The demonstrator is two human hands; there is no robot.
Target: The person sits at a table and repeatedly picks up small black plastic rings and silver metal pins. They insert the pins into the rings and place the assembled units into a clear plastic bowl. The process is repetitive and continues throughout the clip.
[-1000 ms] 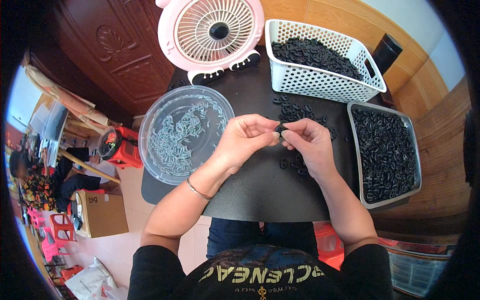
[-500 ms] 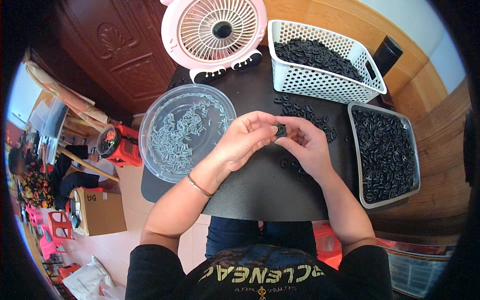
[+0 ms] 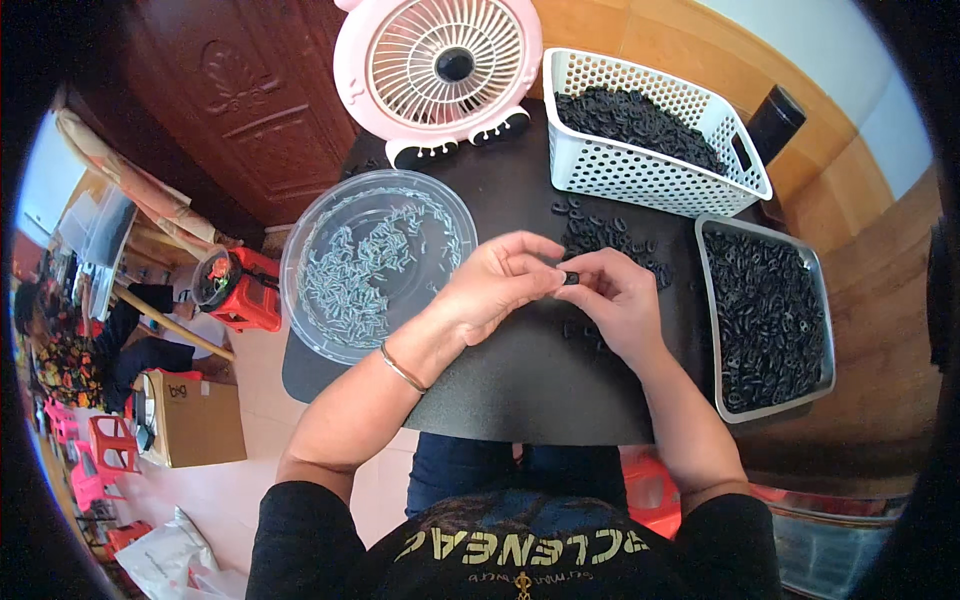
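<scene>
A small black plastic piece [image 3: 571, 278] is pinched between the thumb and fingers of my right hand [image 3: 618, 300], above the middle of the table. Closed at the thumb and forefinger, my left hand [image 3: 500, 285] meets the piece's left end; whatever its fingertips hold is hidden. Many similar loose black pieces [image 3: 602, 232] lie on the table behind my hands, and a few sit partly hidden by the right one. To the left, a round clear plastic tub [image 3: 412, 318] contains many small silvery screws or pins [image 3: 345, 285].
A white perforated basket [image 3: 640, 188] of black pieces stands at the back right. Nearer on the right is a metal tray [image 3: 828, 345] full of them. A pink fan [image 3: 358, 95] stands behind the tub. On the far left sit another person [image 3: 75, 355] and a cardboard box [image 3: 205, 425].
The black piece has been turned and shifted slightly right and down. My left fingers have moved to its left end, with the upper fingers lifted a little. The whole view has shifted slightly.
</scene>
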